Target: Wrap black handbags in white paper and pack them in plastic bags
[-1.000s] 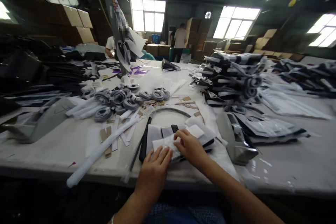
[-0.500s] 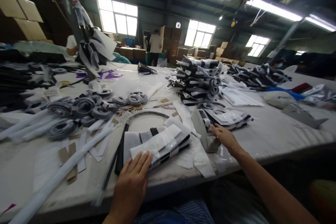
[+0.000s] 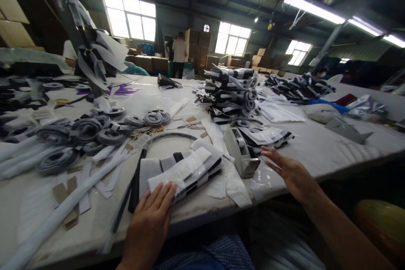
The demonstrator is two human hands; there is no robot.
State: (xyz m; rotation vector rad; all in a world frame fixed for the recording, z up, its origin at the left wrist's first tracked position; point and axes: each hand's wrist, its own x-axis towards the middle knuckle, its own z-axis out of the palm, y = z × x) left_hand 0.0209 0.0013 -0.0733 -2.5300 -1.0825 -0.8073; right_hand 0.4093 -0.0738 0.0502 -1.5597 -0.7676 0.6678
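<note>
My left hand (image 3: 152, 217) lies flat, fingers stretched, on the near end of a folded bundle (image 3: 186, 173) of white and black material bound with clear tape. My right hand (image 3: 291, 173) hovers over the table edge with its fingers spread and nothing in them. Just left of it stands a grey tape dispenser (image 3: 240, 156), apart from the fingers. A curved dark strip (image 3: 171, 136) loops behind the bundle. Beyond the dispenser rests another flat black-and-white bundle (image 3: 267, 136).
Grey coiled rolls (image 3: 85, 130) and long white tubes (image 3: 69, 209) cover the left side. A tall stack of bundles (image 3: 230, 93) stands mid-table, with another pile (image 3: 297, 86) farther right. A post (image 3: 79, 29) rises at the left. A person (image 3: 179, 52) stands in the background.
My right hand has drawn away from the tape dispenser, moving right, and its fingers have spread. My left hand stays on the bundle. The camera view has turned slightly right.
</note>
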